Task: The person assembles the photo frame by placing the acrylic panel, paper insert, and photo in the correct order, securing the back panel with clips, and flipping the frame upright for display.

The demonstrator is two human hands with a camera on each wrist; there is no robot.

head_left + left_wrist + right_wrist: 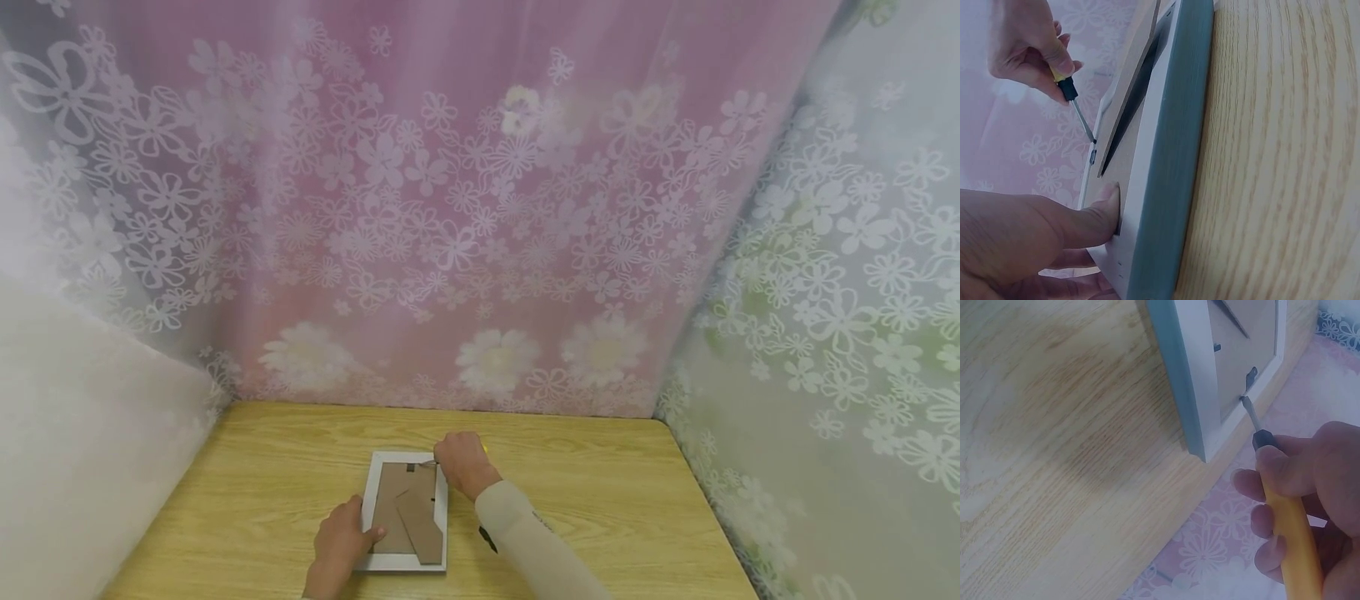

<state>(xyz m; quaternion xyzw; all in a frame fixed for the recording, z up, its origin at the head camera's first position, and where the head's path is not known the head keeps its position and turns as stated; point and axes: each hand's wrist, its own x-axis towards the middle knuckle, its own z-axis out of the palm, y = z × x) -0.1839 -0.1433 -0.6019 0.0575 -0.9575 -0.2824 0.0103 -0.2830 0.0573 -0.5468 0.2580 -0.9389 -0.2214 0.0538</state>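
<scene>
A picture frame (401,562) with a white back rim and blue-green sides lies face down on the table. Its brown backing board (392,500) carries a slanted stand leg (422,529). My left hand (341,537) grips the frame's left side, thumb pressed on the backing and fingers at the outer edge. In my right hand (463,461) is a screwdriver (1294,544) with a yellow handle and black collar. Its metal tip touches the far inner edge of the rim, beside a small dark hanger (1250,378). A small dark tab (1217,347) stands at another edge.
The wood-grain table (600,500) extends around the frame. Behind it hangs a pink flowered curtain (465,250), with a pale flowered curtain (862,333) at the right and whitish fabric (90,417) at the left.
</scene>
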